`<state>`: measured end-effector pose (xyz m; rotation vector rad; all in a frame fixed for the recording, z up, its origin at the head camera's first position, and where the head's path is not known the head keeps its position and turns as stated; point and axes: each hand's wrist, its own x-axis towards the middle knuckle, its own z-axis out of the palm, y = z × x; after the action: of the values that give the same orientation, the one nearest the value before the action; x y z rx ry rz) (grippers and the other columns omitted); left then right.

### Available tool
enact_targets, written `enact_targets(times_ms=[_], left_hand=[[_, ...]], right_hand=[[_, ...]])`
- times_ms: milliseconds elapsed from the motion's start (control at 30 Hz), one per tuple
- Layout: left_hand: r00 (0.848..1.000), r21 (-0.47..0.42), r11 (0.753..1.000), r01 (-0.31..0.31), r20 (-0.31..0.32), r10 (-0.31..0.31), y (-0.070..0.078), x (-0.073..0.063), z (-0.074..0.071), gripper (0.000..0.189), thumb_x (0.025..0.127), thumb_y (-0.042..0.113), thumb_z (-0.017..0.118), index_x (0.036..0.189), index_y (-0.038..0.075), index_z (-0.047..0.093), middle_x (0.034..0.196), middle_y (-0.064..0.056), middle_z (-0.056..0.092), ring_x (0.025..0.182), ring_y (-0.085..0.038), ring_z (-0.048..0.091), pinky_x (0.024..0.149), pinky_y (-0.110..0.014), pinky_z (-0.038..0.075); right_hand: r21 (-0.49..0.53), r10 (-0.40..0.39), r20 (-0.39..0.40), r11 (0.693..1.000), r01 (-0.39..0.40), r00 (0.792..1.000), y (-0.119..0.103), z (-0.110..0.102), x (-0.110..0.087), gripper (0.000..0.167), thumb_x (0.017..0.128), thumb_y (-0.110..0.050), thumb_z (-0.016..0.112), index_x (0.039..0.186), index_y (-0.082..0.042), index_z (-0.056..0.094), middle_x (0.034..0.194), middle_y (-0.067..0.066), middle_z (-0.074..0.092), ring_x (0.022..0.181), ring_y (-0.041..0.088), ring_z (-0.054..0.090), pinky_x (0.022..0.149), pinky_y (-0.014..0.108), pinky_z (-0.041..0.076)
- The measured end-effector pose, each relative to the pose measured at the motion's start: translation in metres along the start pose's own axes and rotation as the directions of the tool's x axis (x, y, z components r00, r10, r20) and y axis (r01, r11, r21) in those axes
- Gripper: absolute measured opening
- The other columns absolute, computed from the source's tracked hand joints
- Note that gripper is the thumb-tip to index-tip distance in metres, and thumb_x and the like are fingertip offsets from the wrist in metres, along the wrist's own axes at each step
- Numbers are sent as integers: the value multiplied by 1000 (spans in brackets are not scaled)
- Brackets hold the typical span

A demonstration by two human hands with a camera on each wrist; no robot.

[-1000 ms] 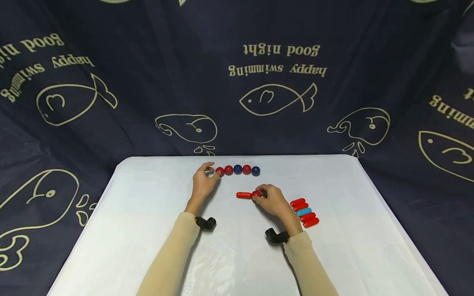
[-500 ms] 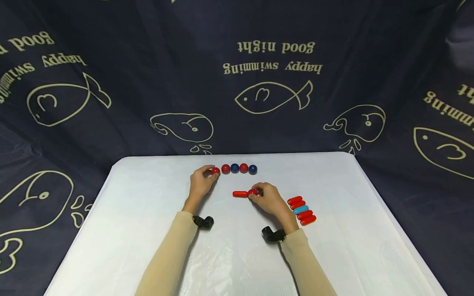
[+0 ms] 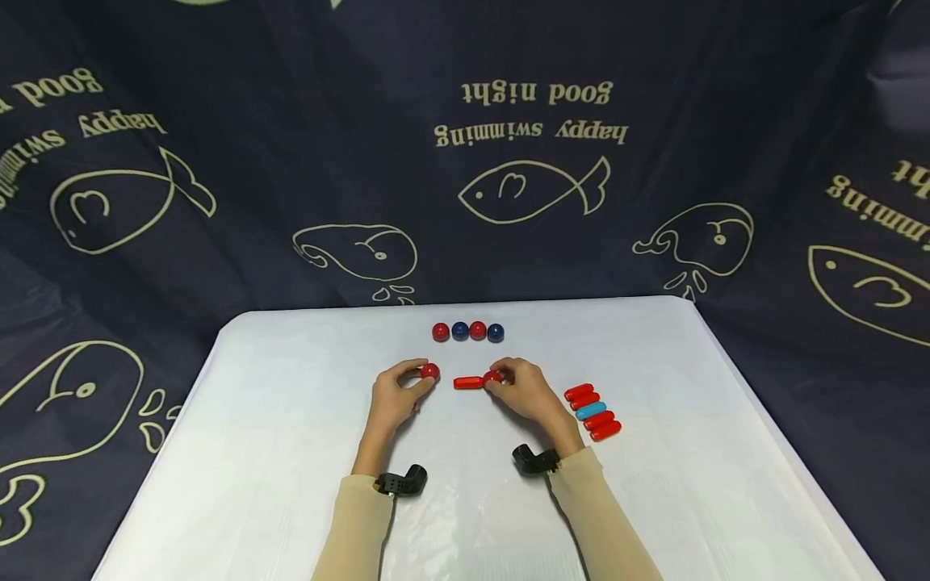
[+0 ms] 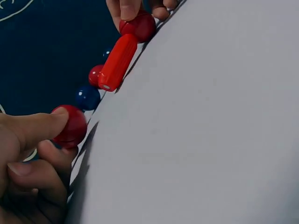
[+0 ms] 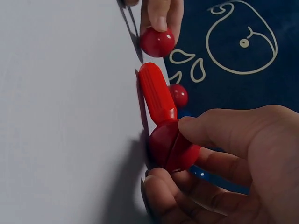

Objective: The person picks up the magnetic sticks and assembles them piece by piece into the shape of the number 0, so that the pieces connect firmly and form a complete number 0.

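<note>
In the head view my left hand [image 3: 394, 397] pinches a red ball [image 3: 430, 371] between thumb and fingers, left of a red rod [image 3: 468, 382]. My right hand [image 3: 529, 389] pinches another red ball [image 3: 492, 378], which is joined to the rod's right end. The right wrist view shows a seam around that ball [image 5: 174, 147] and the ribbed rod [image 5: 158, 91] pointing toward the left hand's ball [image 5: 158, 42]. A gap separates the rod's free end from the left hand's ball.
Behind the hands, a row of red and blue balls [image 3: 460, 331] lies along the far part of the white table [image 3: 291, 420]. Right of the right hand, several red rods [image 3: 606, 430] and a blue rod [image 3: 591, 411] lie side by side. A dark patterned cloth [image 3: 552, 266] hangs behind.
My left hand has taken the leftmost red ball from the row and brought it nearer, beside the rod's free end. The right hand still holds its ball and rod in about the same place.
</note>
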<state>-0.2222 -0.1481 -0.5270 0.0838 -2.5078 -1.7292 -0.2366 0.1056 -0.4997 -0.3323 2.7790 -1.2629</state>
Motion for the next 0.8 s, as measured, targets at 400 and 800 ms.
enact_targets(times_ms=[400,800], left_hand=[[996,48,998,-27,92,22,2,-3,6,33,87,15,83,120,16,77,118,-6,76,116,-25,66,95,-47,56],[990,-28,999,36,137,-32,1,-5,2,31,91,10,78,121,16,74,118,-8,73,56,-12,57,49,-25,46]], right_hand=[[43,4,-24,999,-3,1000,2,5,0,26,91,-19,78,114,-7,74,97,6,72,79,16,61,73,31,52],[38,-18,-31,999,19,999,4,6,2,28,92,-18,77,117,-6,72,102,8,73,84,17,63,77,35,55]])
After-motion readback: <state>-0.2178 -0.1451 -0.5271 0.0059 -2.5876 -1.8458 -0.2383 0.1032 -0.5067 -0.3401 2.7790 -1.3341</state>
